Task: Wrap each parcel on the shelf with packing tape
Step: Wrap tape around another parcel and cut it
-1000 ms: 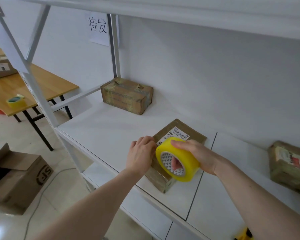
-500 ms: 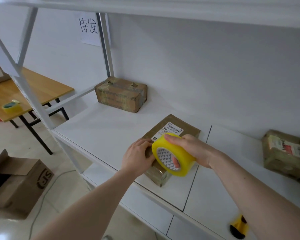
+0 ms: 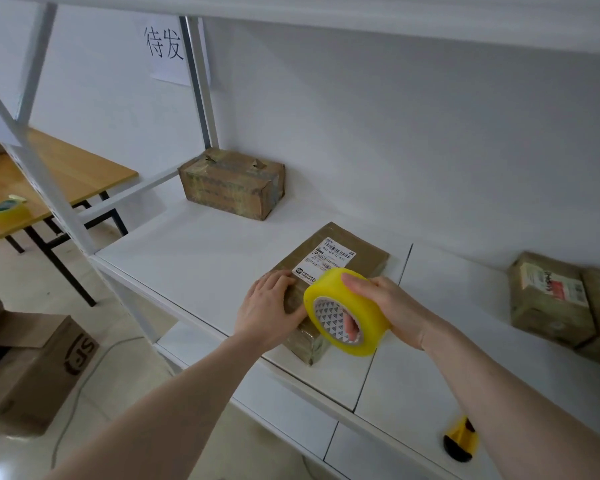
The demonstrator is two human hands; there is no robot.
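The right hand [image 3: 388, 308] has its grip curled round a yellow roll of packing tape [image 3: 345, 311], fingers over the top of the roll and a fingertip showing through the cardboard core. The roll stands on edge just above the near end of a flat brown parcel [image 3: 329, 275]. The left hand [image 3: 269, 311] lies on that parcel's near left corner, fingers loosely bent and pressing down on the top face. The parcel rests on the white shelf [image 3: 194, 258], near its front edge, a white shipping label [image 3: 329, 259] facing up. A taped box-shaped parcel [image 3: 232, 183] sits at the back left of the shelf. Two more parcels [image 3: 551, 299] stand at the right, touching each other. Beyond the shelf frame, a second tape roll [image 3: 7, 209] lies on a wooden tabletop [image 3: 66, 171], and an open carton [image 3: 32, 362] sits on the floor.
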